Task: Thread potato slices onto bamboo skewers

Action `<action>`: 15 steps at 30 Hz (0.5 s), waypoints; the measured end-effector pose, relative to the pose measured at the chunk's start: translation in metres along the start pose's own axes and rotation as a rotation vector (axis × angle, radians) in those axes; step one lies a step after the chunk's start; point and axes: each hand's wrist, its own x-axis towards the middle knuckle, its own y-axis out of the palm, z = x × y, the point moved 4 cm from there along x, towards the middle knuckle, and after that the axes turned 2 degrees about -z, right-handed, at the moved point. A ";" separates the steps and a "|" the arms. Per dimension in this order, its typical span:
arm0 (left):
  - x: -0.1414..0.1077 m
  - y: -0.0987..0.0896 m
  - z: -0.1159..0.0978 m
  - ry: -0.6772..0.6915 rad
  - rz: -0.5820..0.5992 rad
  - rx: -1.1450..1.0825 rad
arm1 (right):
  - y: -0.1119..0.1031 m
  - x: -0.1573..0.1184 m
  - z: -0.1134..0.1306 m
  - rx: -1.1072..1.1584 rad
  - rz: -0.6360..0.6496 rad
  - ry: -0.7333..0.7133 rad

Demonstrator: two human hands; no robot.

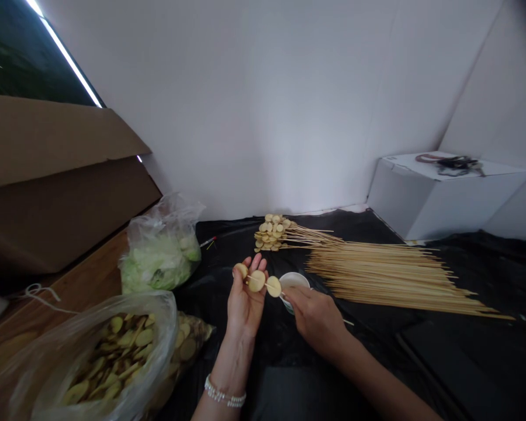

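Observation:
My right hand (313, 318) is closed round a thin wooden skewer (348, 322), its blunt end sticking out past the palm. Three round potato slices (256, 281) are in a row along the skewer's other end. My left hand (248, 301) is palm up, its thumb pressing the outermost potato slice (241, 270) against the fingers. The other fingers are stretched out behind the middle slice. A white cup (294, 279) stands just behind my right hand and is partly hidden by it. Beyond my hands is a pile of filled potato skewers (272, 233).
Many bare skewers (390, 278) lie fanned on black plastic sheeting at right. An open bag of potato slices (164, 310) is at front left, with a bag of pale green vegetable (162, 263) behind it. A cardboard box (56, 216) stands far left, a white box (421, 199) at right.

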 end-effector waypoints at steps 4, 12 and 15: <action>0.001 -0.003 -0.002 0.046 -0.047 -0.024 | -0.001 -0.001 0.003 -0.003 0.007 0.012; 0.001 -0.004 -0.002 0.116 -0.093 0.001 | 0.004 -0.002 0.007 -0.028 0.003 0.010; 0.001 -0.003 0.000 0.136 -0.078 0.006 | 0.007 -0.003 0.006 -0.029 0.018 0.018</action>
